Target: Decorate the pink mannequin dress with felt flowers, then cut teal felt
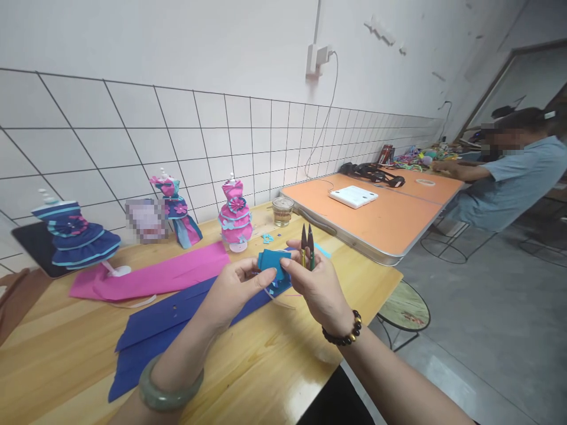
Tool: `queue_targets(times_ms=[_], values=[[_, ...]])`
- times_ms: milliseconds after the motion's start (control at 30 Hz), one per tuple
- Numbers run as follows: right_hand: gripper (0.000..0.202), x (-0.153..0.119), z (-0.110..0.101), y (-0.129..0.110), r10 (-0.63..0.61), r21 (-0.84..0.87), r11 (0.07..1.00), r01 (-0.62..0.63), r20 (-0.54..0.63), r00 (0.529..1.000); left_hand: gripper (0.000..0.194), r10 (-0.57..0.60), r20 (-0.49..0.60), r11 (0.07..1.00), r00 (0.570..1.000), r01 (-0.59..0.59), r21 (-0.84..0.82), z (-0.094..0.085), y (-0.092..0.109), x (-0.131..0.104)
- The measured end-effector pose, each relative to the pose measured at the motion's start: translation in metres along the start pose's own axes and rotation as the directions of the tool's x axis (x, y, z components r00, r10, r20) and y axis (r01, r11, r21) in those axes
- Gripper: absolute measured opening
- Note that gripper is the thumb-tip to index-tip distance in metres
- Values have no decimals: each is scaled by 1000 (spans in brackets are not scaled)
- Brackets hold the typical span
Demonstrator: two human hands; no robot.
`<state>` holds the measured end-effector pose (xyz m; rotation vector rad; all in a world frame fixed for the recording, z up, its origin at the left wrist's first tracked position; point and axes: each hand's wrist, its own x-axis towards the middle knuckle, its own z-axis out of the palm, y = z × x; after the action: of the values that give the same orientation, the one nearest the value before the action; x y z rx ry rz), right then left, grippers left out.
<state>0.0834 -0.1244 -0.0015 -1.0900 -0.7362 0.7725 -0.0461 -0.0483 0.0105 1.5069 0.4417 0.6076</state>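
Between both hands is a small folded teal piece of crepe paper or cloth (pixel 271 261), which I cannot tell apart. My left hand (pixel 237 289) pinches its left side between thumb and fingers. My right hand (pixel 319 288) pinches its right edge and also keeps a pair of thread snips (pixel 307 243) in the palm, dark blades pointing up. Below the hands lies a long dark blue strip (pixel 153 330), with small blue scraps on it. Behind it is a wide pink strip (pixel 155 273).
Three miniature dress forms stand along the wall: a blue dress (pixel 80 236), a pink-and-blue dress (pixel 179 212) and a pink dress (pixel 236 215). A glass (pixel 282 211) stands near the orange table (pixel 376 221). A round stool (pixel 405 306) is at right; a seated person (pixel 518 177) works farther off.
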Motion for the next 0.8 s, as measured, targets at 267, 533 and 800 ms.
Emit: queue_targets(times_ms=[267, 533, 800], values=[[35, -1, 2, 3, -18, -54, 998, 19, 9, 1000, 26, -29, -52, 998, 998, 26, -49, 1, -8, 1], [38, -5, -4, 10, 93, 8, 995, -95, 121, 988, 23, -21, -118, 982, 993, -1, -187, 2, -8, 3], [34, -6, 0, 10, -76, -192, 977, 96, 106, 991, 8, -66, -209, 980, 976, 24, -199, 2, -6, 3]])
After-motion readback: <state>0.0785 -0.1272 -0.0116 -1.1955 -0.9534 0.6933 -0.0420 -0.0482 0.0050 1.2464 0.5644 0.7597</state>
